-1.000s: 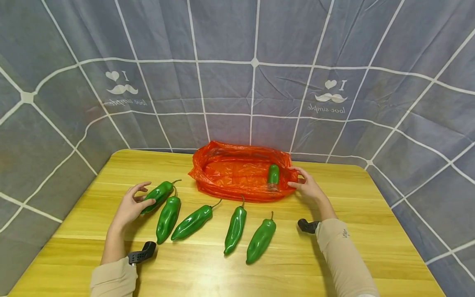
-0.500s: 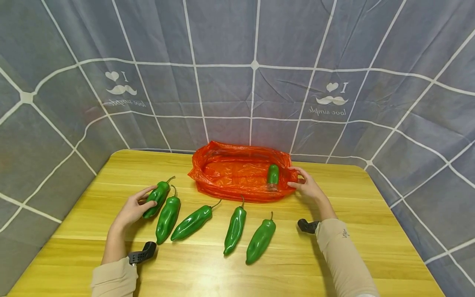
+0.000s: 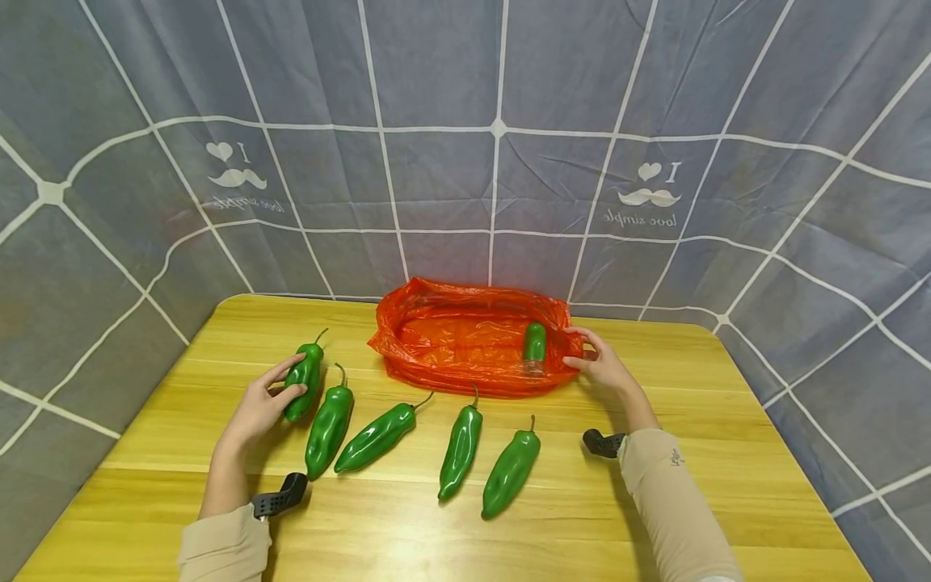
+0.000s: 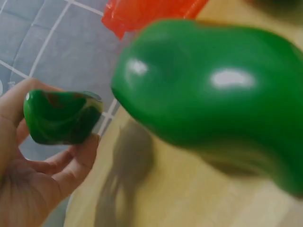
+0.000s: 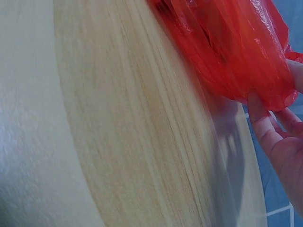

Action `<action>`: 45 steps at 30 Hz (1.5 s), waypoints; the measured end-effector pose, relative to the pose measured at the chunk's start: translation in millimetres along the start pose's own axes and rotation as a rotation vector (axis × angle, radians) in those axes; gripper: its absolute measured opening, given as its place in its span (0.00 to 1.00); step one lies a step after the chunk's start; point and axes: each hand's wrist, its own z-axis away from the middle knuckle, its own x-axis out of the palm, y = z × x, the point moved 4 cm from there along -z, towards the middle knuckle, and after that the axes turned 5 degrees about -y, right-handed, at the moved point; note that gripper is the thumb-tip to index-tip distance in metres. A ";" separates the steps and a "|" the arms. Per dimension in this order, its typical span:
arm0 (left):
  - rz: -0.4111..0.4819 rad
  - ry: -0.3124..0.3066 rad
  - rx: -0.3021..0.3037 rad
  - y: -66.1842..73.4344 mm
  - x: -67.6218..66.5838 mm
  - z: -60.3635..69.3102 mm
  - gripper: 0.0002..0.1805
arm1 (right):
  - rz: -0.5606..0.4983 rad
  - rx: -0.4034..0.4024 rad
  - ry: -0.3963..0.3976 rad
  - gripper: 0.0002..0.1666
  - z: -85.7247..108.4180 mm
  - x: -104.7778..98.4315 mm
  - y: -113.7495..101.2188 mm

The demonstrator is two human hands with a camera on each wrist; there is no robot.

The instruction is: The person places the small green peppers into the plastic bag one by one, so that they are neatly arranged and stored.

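At the left of the head view, my left hand [image 3: 262, 408] grips the leftmost green pepper [image 3: 304, 381] between thumb and fingers, its stem pointing away. The left wrist view shows this pepper [image 4: 61, 117] end-on in the hand [image 4: 35, 175], with another pepper [image 4: 203, 85] large in front. My right hand [image 3: 604, 365] holds the right end of the open red plastic bag [image 3: 458, 343]. Inside the bag, near that hand, lies one green pepper [image 3: 535, 343]. In the right wrist view, fingers and thumb of the hand [image 5: 284, 146] pinch the bag's edge [image 5: 236, 52].
Several green peppers lie in a row on the wooden table [image 3: 582, 525], among them one [image 3: 330, 431] just right of my left hand and one [image 3: 511, 474] nearest my right arm. A grey curtain with white lines [image 3: 436, 178] hangs behind and beside the table.
The left hand's fingers have closed round the leftmost pepper, which has turned more upright in the head view, its stem swinging left and away. The right hand and bag have stayed still.
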 end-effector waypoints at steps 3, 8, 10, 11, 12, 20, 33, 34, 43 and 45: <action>0.041 0.039 0.014 9.2 1.0 -1.3 0.30 | 0.004 -0.009 -0.001 0.31 0.4 -0.2 -0.3; 0.132 0.028 0.034 28.3 9.3 -7.3 0.31 | 0.003 -0.004 0.002 0.31 1.8 -1.2 0.6; 0.178 0.013 0.034 35.6 14.9 -11.4 0.31 | -0.002 0.002 -0.001 0.31 2.5 -1.2 0.9; 0.201 0.007 0.034 39.1 17.9 -14.0 0.31 | -0.005 0.004 -0.003 0.32 2.8 -1.1 1.0; 0.221 -0.002 0.037 42.6 21.3 -16.9 0.31 | -0.008 0.006 -0.004 0.32 3.1 -1.0 1.0; 0.311 -0.079 0.065 68.4 52.9 -42.2 0.31 | -0.028 0.006 -0.015 0.33 5.1 0.3 -1.9; 0.210 -0.139 0.124 107.5 99.4 -75.7 0.29 | -0.088 0.007 -0.023 0.32 5.9 1.1 -1.5; 0.215 -0.152 0.115 109.9 103.0 -78.1 0.29 | -0.097 0.009 -0.024 0.32 6.1 1.2 -1.4; 0.149 -0.224 0.097 116.9 137.6 -102.2 0.28 | -0.082 0.021 -0.022 0.32 8.0 0.4 1.0; 0.142 -0.245 0.095 118.9 145.4 -105.6 0.28 | -0.088 0.022 -0.027 0.32 8.6 0.4 1.4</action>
